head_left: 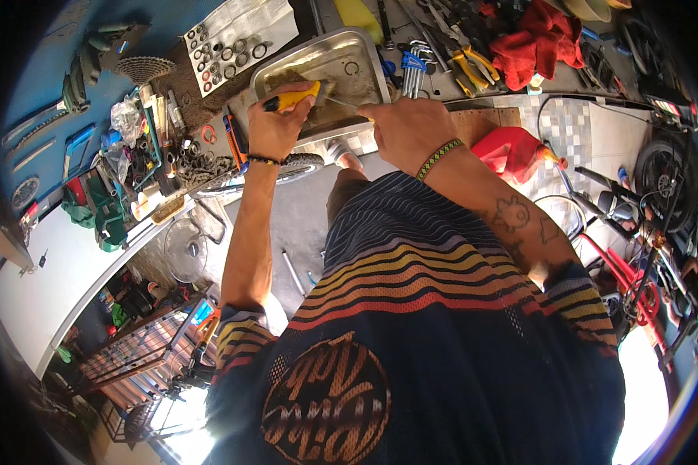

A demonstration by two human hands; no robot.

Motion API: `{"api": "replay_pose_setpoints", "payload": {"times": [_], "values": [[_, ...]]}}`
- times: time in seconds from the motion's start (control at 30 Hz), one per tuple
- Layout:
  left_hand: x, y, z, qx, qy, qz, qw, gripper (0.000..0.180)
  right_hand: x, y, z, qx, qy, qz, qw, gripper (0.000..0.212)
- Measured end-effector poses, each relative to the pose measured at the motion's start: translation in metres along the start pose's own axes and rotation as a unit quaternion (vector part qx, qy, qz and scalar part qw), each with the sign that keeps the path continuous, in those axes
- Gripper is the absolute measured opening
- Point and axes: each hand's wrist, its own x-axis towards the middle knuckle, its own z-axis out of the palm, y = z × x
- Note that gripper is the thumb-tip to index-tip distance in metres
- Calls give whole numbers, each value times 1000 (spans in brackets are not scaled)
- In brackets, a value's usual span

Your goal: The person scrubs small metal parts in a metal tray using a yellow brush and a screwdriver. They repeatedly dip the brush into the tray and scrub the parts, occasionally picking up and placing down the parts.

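Observation:
My left hand (278, 130) is closed around a brush with a yellow and black handle (296, 96), its pale bristles over the metal tray (381, 71). Brownish liquid lies in the tray, and a small dark ring (350, 68) rests on its bottom. Over the tray's near right corner, my right hand (412, 128) is closed on a thin metal rod (340, 102) that points toward the bristles. The fingers hide the rod's other end, so its kind is unclear. Rod and bristles are close together; I cannot tell whether they touch.
Left of the tray, a white sheet (244, 39) bears several rings and bearings. Hex keys (415, 74), yellow-handled pliers (477, 66) and a red cloth (539, 46) lie to the right. A bicycle wheel (295, 167) is below the bench edge; bike parts crowd the right side.

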Motion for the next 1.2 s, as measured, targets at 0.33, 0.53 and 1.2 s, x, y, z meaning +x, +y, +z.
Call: {"api": "replay_pose_setpoints", "payload": {"times": [0.33,0.53,1.2], "values": [[9,30,-7,274,3,52,960,21,-5,-8,-8,-1,-40,42,998,36],[-5,7,-3,35,19,-130,991,15,1,-1,-7,-34,-6,22,999,36],[5,8,-4,87,5,-114,990,21,-5,4,-3,-29,21,7,999,34]]}}
